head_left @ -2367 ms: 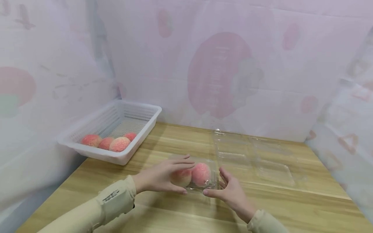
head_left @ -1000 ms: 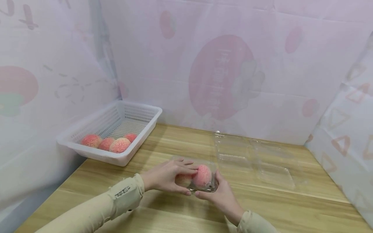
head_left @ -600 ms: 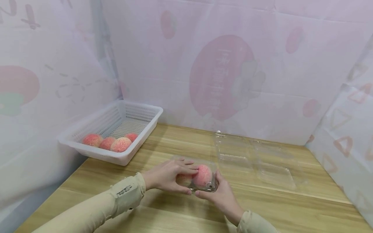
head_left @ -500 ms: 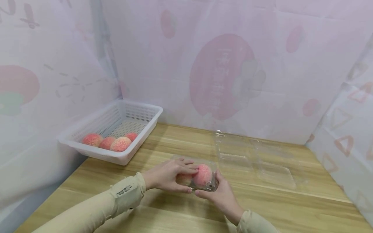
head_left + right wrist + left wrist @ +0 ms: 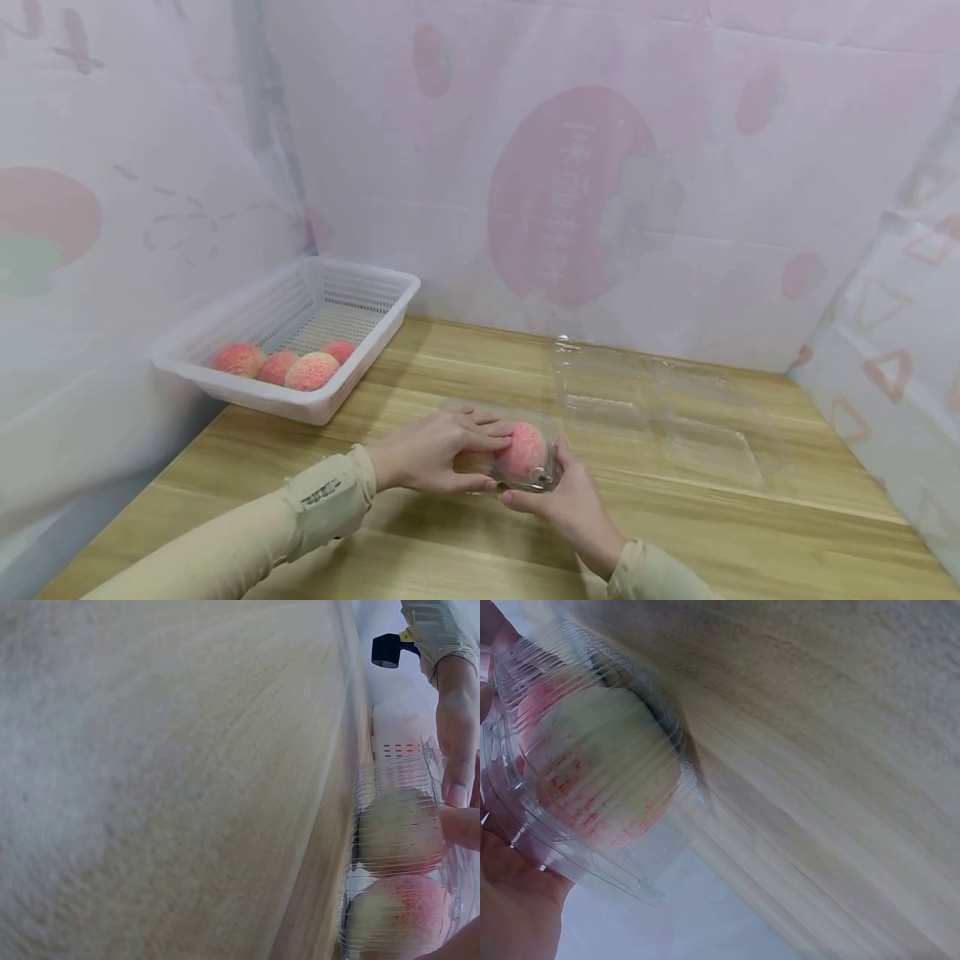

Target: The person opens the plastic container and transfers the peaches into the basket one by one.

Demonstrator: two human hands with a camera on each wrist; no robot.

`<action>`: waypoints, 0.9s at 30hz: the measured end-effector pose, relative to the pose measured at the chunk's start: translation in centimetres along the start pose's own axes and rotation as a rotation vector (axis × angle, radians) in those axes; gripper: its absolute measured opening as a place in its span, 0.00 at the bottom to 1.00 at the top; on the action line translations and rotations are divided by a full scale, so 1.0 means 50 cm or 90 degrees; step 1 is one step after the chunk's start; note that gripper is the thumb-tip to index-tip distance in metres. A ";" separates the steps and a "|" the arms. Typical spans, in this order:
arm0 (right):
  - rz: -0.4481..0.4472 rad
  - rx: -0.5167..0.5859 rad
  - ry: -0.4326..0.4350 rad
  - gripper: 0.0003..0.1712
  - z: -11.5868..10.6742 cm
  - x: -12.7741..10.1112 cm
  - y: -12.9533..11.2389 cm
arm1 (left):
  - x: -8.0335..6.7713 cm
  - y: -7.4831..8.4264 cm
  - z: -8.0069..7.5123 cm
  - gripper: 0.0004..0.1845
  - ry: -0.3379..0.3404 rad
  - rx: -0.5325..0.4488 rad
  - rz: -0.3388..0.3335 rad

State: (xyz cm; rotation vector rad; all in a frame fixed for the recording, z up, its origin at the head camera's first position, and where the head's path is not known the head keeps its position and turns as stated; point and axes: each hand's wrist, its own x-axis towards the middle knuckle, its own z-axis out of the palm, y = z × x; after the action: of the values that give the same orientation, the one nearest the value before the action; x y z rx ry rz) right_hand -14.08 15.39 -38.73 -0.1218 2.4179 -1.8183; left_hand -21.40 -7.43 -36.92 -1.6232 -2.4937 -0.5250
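Note:
A clear plastic clamshell box [image 5: 543,478] holds two pink-and-cream peaches [image 5: 522,452] side by side, and both show through its ribbed wall in the right wrist view. My left hand [image 5: 438,450] grips the box's left part, its fingers laid over the lid and its thumb at the near edge. It hides most of the left peach [image 5: 604,765]. The right hand [image 5: 573,504] holds the right end, thumb along the near edge and fingers round the far side. Both thumb tips lie close together at the front rim.
A white perforated basket [image 5: 408,287] at the back left contains several peaches [image 5: 311,372]. Two clear plastic containers [image 5: 600,406] lie side by side at the back right of the wooden table [image 5: 750,542]. Printed fabric walls [image 5: 420,208] enclose the back and sides.
Since the oldest frame, my left hand has shifted a little right over the lid. The right hand has come in and taken hold of the box's right end. Lately the hands barely move.

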 end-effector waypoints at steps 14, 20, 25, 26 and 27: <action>0.034 -0.025 0.028 0.72 0.006 0.007 -0.006 | 0.001 -0.001 0.003 0.31 0.003 0.023 -0.002; 0.035 0.008 0.042 0.72 0.013 0.008 -0.011 | 0.000 0.002 0.006 0.29 -0.013 0.041 -0.006; 0.049 0.026 0.049 0.71 0.018 0.010 -0.015 | -0.002 0.005 0.007 0.28 -0.010 0.036 -0.012; 0.057 0.039 0.047 0.70 0.018 0.010 -0.016 | -0.003 0.005 0.006 0.28 -0.010 0.037 -0.012; 0.063 0.052 0.044 0.71 0.019 0.011 -0.017 | -0.003 0.006 0.006 0.28 -0.009 0.037 -0.013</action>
State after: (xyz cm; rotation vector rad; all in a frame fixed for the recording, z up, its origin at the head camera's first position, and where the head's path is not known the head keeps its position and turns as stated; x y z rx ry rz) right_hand -14.47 14.19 -38.22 0.0687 2.3443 -1.9037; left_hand -21.04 -7.37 -37.18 -1.5881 -2.5130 -0.4402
